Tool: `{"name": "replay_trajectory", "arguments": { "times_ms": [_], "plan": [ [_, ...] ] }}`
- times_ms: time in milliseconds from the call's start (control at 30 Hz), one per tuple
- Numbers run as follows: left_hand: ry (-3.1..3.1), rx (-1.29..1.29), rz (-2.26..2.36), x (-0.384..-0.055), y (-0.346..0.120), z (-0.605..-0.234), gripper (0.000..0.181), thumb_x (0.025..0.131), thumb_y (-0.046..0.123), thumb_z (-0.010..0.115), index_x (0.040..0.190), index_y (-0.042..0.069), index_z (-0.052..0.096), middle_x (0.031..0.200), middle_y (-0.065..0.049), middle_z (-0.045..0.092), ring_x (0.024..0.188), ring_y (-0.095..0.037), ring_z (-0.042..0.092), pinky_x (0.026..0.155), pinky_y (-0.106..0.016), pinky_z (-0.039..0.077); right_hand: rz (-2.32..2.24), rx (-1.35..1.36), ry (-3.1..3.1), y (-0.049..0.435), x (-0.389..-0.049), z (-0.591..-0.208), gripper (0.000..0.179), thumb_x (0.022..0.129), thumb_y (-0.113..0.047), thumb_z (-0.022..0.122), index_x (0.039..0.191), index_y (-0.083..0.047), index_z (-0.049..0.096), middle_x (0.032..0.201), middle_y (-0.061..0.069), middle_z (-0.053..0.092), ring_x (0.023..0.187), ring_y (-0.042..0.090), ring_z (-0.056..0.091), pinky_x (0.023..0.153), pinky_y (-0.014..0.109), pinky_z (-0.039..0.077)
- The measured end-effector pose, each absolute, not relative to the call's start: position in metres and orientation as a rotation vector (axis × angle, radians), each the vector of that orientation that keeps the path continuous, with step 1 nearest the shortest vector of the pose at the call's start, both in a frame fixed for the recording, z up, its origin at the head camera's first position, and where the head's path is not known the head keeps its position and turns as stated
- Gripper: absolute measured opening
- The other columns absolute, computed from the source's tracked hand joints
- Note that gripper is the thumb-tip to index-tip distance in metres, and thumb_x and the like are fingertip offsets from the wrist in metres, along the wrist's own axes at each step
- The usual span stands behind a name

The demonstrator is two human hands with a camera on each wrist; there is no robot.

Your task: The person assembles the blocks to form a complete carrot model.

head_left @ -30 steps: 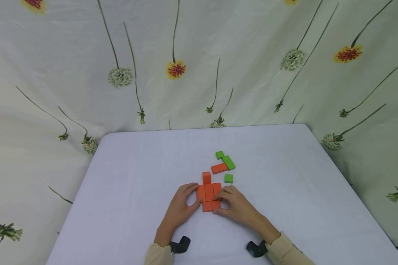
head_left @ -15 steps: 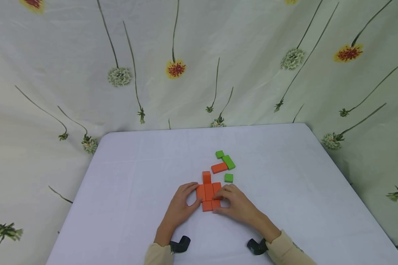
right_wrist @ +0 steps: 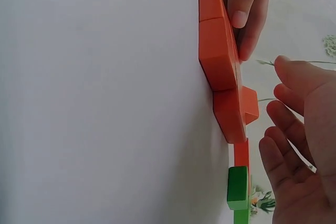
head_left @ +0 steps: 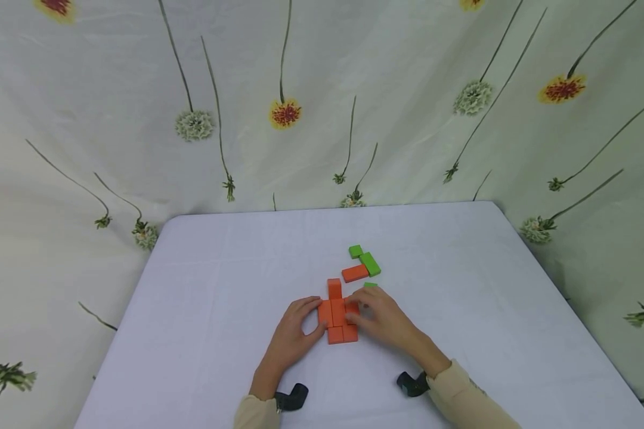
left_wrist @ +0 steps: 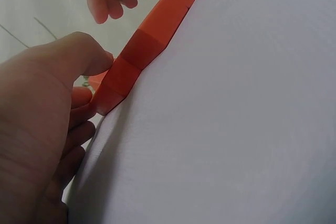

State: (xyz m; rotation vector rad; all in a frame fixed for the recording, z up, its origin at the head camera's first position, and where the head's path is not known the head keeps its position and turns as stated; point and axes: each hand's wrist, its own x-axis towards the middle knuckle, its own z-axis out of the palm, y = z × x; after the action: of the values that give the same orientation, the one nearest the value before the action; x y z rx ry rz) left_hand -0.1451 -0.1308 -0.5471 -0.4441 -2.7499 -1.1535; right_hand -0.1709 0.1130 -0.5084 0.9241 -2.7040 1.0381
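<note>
An orange cluster of blocks sits on the white worktop (head_left: 220,268), about midway between its left and right edges. Its long axis runs toward the far edge, with a single narrow orange block (head_left: 335,289) jutting out at that end. Behind this tip come three oblong blocks side by side, the left orange block (head_left: 325,313), middle orange block (head_left: 338,312) and right orange block (head_left: 352,310), each lengthwise to the far edge. Two short orange blocks (head_left: 335,335) close the near end.

The left hand (head_left: 294,332) pinches the left orange block, thumb at the near end, forefinger at the far end. The right hand (head_left: 382,316) hovers over the right orange block, its fingers apart and clear of the cluster in the right wrist view.

Toward the far edge, a loose orange block (head_left: 355,273) lies nearly crosswise, its right end touching a long green block (head_left: 370,264) that slants toward the far left corner, where it meets a small green block (head_left: 356,251). Another green block (head_left: 371,285) is partly hidden by the right hand.
</note>
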Motion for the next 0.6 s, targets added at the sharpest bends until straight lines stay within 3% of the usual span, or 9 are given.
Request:
{"name": "replay_trajectory", "arguments": {
  "times_ms": [433,600],
  "plan": [
    [-2.757,-0.439,-1.148,-0.145,-0.131,-0.549,0.05,0.092,0.024,0.079,0.138,0.01,0.064,0.141,-0.005,0.061,0.136,-0.025,0.053,0.113,-0.043,0.048,1.016,0.79,-2.758,0.11,-0.194,-0.505,0.029,0.094,-0.02,0.077,0.122,-0.013,0.072,0.119,0.001,0.07,0.111,0.019,0.06,0.09,0.037,0.058],
    [-2.762,-0.432,-1.149,-0.145,-0.131,-0.549,0.05,0.092,0.025,0.079,0.138,0.01,0.064,0.141,-0.005,0.061,0.136,-0.025,0.053,0.113,-0.043,0.048,1.007,0.754,-2.769,0.111,-0.207,-0.505,0.028,0.094,-0.013,0.075,0.122,-0.013,0.073,0.119,-0.002,0.073,0.106,0.02,0.059,0.087,0.037,0.056]
  ]
}}
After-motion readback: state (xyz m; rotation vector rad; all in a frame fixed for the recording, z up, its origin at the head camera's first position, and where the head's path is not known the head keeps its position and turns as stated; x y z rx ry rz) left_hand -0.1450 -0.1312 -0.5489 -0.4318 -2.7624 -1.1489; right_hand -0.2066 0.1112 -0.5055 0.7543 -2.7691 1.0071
